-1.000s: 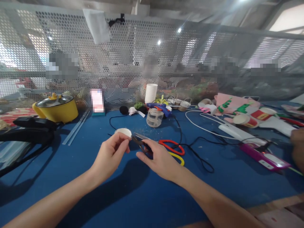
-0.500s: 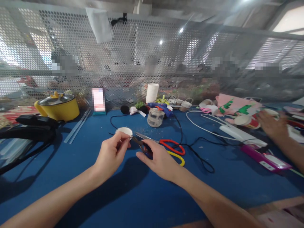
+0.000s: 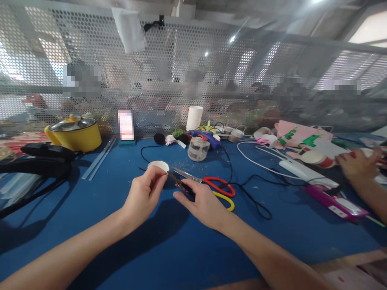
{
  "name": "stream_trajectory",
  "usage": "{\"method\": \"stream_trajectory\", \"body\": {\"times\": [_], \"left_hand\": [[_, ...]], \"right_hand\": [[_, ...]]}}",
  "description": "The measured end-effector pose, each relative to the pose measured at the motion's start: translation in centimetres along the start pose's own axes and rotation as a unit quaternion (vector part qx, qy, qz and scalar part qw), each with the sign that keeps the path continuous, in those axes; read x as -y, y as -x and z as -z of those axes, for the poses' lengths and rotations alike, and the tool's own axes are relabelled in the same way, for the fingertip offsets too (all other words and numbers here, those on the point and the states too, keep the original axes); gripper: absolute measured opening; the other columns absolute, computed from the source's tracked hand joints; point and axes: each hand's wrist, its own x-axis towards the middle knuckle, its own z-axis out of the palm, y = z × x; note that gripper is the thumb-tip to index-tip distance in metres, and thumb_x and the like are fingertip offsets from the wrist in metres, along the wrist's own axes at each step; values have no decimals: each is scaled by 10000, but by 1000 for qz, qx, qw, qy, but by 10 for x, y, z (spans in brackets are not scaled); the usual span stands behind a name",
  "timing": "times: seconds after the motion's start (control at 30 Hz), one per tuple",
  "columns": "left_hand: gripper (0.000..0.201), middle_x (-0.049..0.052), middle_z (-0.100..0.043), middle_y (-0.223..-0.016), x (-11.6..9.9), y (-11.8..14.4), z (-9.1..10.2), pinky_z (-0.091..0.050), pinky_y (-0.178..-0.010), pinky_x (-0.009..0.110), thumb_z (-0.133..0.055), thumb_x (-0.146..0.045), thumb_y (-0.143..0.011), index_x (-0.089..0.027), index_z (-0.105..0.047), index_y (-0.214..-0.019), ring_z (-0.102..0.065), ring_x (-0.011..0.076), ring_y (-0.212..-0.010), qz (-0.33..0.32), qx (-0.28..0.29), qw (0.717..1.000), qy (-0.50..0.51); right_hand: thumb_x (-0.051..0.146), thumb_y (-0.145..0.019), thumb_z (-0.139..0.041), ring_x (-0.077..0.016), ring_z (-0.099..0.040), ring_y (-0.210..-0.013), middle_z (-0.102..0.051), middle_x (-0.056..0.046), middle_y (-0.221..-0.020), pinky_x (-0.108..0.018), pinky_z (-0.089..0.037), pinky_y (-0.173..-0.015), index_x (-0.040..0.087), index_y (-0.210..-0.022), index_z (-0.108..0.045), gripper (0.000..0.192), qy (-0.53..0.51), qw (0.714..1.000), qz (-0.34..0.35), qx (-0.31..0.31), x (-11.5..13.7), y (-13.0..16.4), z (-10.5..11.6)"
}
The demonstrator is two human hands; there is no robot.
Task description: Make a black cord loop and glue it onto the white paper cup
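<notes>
Over the blue table (image 3: pixel 136 253), the left hand (image 3: pixel 142 192) has fingertips pinched together, perhaps for steadiness, on what I cannot tell. Just beyond them is a white cup (image 3: pixel 159 164); beside them, the right hand (image 3: pixel 203 201) curls around pliers (image 3: pixel 186 191).

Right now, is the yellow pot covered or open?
The yellow pot is covered: a see-through lid with a yellow knob sits over its top.

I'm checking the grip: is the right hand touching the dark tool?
Touching: the head view shows the dark tool gripped in the right hand.
</notes>
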Motion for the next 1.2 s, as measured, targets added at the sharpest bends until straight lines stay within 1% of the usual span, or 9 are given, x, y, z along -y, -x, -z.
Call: {"method": "stream_trajectory", "body": {"times": [0.2, 0.33, 0.47, 0.8, 0.87, 0.9, 1.07, 1.13, 1.2], "left_hand": [[150, -74, -369, -468, -2, -3, 0, -248, -400, 167, -450, -271, -786, -171, -450, -674, -309, 48, -410, 115, 50, 977, 175], [139, -93, -338, -421, -5, -8, 7, -144, -339, 151, -489, -258, -767, -180, -431, -668, -193, 21, -334, 223, 141, 897, 354], [114, -90, -348, -412, -7, -11, 14, -118, -325, 137, -502, -194, -759, -172, -445, -662, -147, 3, -317, 277, 216, 824, 444], [74, -100, -288, -395, -7, -7, 15, -100, -293, 115, -504, -195, -762, -172, -484, -694, -98, -2, -296, 307, 327, 717, 533], [90, -101, -294, -400, -7, -6, 14, -107, -299, 124, -517, -227, -755, -173, -475, -696, -109, 1, -299, 297, 333, 730, 518], [114, -100, -303, -406, -8, -6, 13, -119, -307, 130, -518, -248, -755, -172, -465, -689, -124, 4, -305, 282, 320, 754, 500], [117, -69, -403, -492, -7, -3, 6, -238, -378, 164, -506, -272, -762, -171, -460, -723, -319, 41, -396, 115, 120, 960, 225], [87, -46, -450, -541, -6, -1, 4, -292, -433, 180, -492, -243, -762, -162, -487, -731, -376, 58, -463, 34, 57, 993, 98], [102, -33, -462, -560, -4, 1, 3, -309, -470, 189, -464, -227, -772, -153, -503, -713, -381, 66, -500, -17, 30, 999, 31]], "right_hand": [[367, -789, -482, -141, -539, -635, -604, -36, -734, -259, -414, -589, 150, -863, -554, 240, 36, 999, 23, -6, -3, -1, -1], [368, -785, -490, -150, -548, -650, -610, -51, -758, -268, -426, -604, 148, -861, -553, 241, 72, 996, 54, -9, -7, -2, 4], [356, -787, -491, -136, -540, -616, -603, -54, -756, -252, -435, -579, 150, -868, -551, 229, 91, 991, 99, -1, -11, -3, 11], [293, -779, -506, -143, -543, -670, -586, -64, -774, -263, -452, -632, 152, -952, -509, 223, 117, 971, 209, -17, -21, -5, 19], [290, -774, -511, -145, -546, -676, -591, -65, -781, -265, -450, -636, 151, -956, -512, 229, 113, 970, 214, -25, -20, -5, 20], [292, -774, -512, -146, -550, -684, -596, -67, -789, -265, -449, -641, 150, -946, -518, 224, 108, 972, 207, -29, -19, -5, 19], [320, -792, -487, -134, -547, -625, -607, -42, -728, -247, -437, -591, 149, -861, -559, 198, 70, 993, 98, -5, -7, -3, 14], [332, -795, -480, -139, -552, -633, -615, -39, -725, -252, -435, -593, 149, -854, -568, 211, 60, 996, 67, 7, -4, -2, 11], [342, -794, -479, -144, -559, -644, -624, -44, -738, -256, -434, -598, 146, -855, -570, 225, 56, 997, 56, 5, -3, -2, 9]]}}
